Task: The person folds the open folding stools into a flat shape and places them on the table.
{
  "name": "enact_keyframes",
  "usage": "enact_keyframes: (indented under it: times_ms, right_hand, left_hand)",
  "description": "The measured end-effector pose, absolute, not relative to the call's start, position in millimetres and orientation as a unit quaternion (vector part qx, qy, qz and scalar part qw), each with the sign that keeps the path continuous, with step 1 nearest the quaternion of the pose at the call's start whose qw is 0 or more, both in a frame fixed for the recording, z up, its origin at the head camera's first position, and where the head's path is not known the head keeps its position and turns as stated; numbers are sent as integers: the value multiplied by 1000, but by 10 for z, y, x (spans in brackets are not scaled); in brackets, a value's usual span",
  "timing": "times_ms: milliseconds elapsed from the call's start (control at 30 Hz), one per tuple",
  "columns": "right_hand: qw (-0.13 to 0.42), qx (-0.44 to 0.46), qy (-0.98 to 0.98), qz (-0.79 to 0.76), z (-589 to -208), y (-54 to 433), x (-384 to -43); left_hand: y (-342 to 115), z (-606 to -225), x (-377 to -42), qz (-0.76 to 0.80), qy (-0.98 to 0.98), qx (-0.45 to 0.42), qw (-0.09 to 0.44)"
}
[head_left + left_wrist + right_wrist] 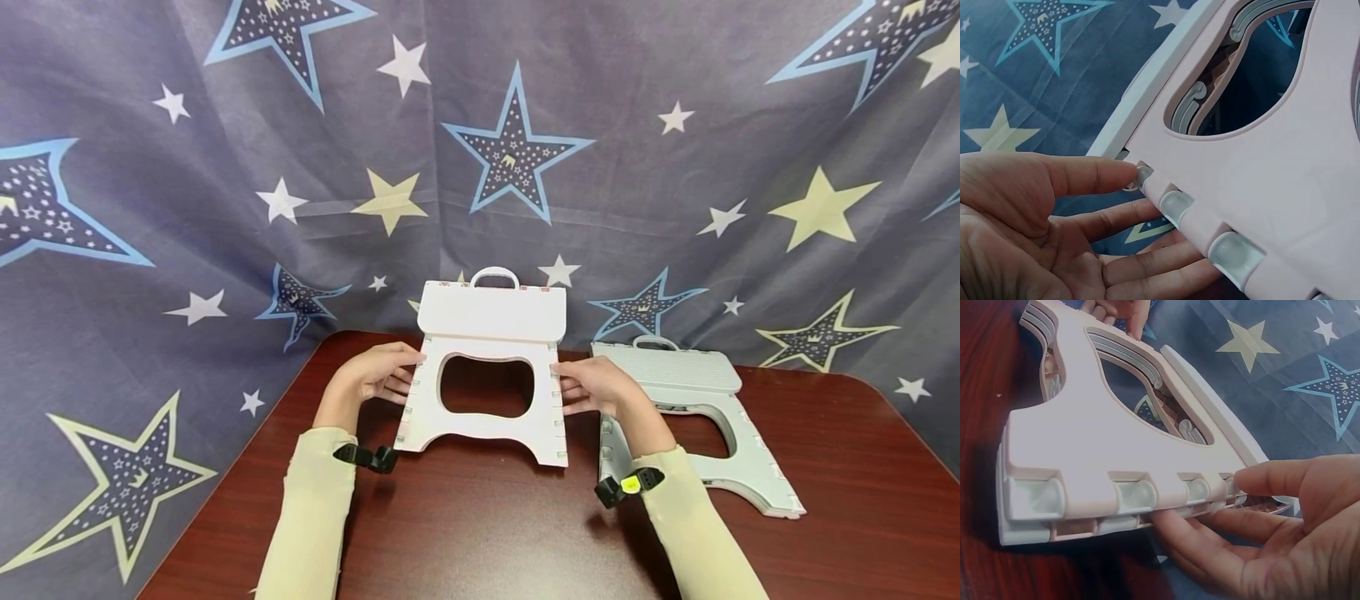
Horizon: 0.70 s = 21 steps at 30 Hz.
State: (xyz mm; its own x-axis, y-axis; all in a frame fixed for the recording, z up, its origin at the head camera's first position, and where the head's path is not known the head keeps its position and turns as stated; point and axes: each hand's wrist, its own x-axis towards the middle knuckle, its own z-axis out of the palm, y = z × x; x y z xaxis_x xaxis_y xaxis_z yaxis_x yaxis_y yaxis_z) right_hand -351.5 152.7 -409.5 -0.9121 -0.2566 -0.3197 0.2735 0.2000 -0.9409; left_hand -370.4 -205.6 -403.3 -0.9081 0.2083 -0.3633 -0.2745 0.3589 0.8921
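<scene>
A pale pink-white folding step stool [480, 427], folded flat with its carry handle at the top, is held up between both hands over the table. My left hand [381, 373] grips its left hinged edge, thumb on the near face and fingers behind, as the left wrist view shows on the stool's panel [1260, 169]. On the opposite edge my right hand [596, 385] pinches the stool the same way; in the right wrist view its fingers lie under the hinge knuckles of the stool [1072, 437]. The stool leans slightly back.
A second folded stool, pale green-grey [675, 379], lies on the dark red-brown table [480, 525] to the right, partly behind the right forearm. A star-printed curtain [480, 233] hangs along the table's far and left sides.
</scene>
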Motion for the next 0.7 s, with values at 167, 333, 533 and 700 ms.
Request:
enact_keyframes:
  times_ms: [167,333,533,700]
  right_hand:
    - [215,10,745,-631,-4126,1522,-3525]
    - [225,6,749,-623,-4142,1515,-3515]
    - [234,4,751,-618,-4159,1507,-3502]
    - [239,2,751,-616,-4186,1509,-3504]
  left_hand:
    - [-2044,-4024,-3693,559,800,-25,215]
    - [-2034,-4048,-3690,552,804,-23,220]
    - [-2029,-4087,-3685,543,809,-25,224]
    - [-2045,-4082,-3659,545,805,-20,233]
